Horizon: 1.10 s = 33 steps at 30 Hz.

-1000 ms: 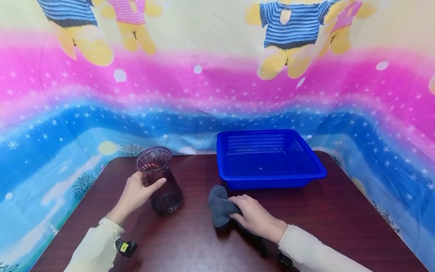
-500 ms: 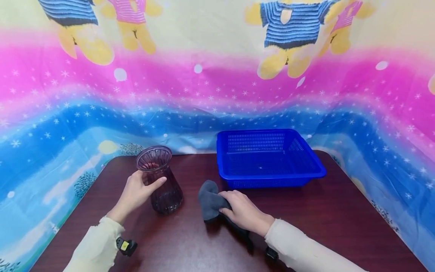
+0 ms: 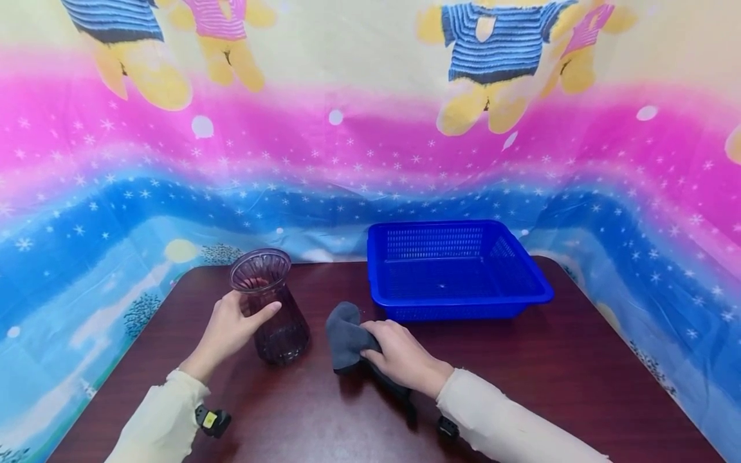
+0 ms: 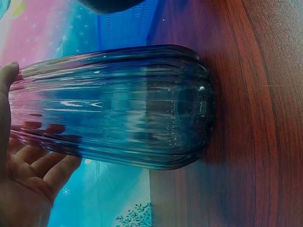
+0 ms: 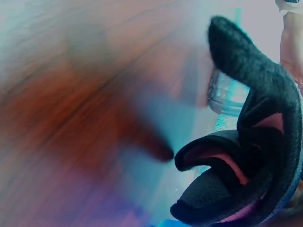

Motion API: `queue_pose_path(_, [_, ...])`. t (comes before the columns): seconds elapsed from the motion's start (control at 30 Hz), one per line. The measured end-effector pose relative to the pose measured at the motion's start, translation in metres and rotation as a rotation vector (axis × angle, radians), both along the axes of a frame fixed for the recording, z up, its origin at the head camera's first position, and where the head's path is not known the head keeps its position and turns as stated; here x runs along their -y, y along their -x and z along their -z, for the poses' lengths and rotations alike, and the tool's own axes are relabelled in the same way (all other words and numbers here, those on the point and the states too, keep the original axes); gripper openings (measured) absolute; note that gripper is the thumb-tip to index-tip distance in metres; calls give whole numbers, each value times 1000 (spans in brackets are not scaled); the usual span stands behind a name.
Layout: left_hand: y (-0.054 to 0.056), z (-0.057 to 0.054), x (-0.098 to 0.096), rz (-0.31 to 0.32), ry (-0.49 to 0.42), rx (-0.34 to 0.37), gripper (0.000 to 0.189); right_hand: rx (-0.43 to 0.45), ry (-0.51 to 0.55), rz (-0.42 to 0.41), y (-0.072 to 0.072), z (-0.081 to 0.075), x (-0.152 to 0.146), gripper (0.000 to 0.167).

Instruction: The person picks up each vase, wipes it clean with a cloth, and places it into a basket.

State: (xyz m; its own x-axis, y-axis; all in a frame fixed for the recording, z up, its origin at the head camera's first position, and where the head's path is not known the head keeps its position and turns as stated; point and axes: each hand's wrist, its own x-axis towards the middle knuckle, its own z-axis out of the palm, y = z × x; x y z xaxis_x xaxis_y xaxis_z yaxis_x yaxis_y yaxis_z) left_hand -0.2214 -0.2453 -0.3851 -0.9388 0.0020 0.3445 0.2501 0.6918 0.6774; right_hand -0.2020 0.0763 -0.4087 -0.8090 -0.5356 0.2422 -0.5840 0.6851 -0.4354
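Hands: two; the left hand (image 3: pixel 234 328) grips the vase with thumb and fingers around opposite sides, while the right hand (image 3: pixel 402 357) pinches the cloth between thumb and fingers.
Vase: one, ribbed purplish glass (image 3: pixel 283 331), flared mouth up, near the table's left side; whether its base touches the wood is hard to tell.
Cloth: one, dark grey (image 3: pixel 346 337), folded, pinkish inside, between vase and right hand, apart from the glass.
Wrist devices: two, black (image 3: pixel 213 421), at pale sleeves (image 3: pixel 159 418).
Basket: one, blue (image 3: pixel 457 301), beyond the right hand.
Table: one, reddish-brown (image 3: pixel 312 424).
Backdrop: printed curtain (image 3: pixel 347 154) behind.
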Motion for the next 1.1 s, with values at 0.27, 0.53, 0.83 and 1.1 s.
queue_pose_path(0.27, [0,0,-1,1,-5,-7,44,-35,20,-10,1,-10,18,31])
queue_pose_path(0.53, [-1,-2,-1,1,-11,0,46,-30,21,-15,4,-21,34,32])
queue_pose_path(0.83, [1,1,1,-5,21,-9,44,-37,20,-12,10,-32,54,32])
queue_pose_path(1.1, [1,3,1,-4,37,-20,44,-52,13,3,15,-36,71,29])
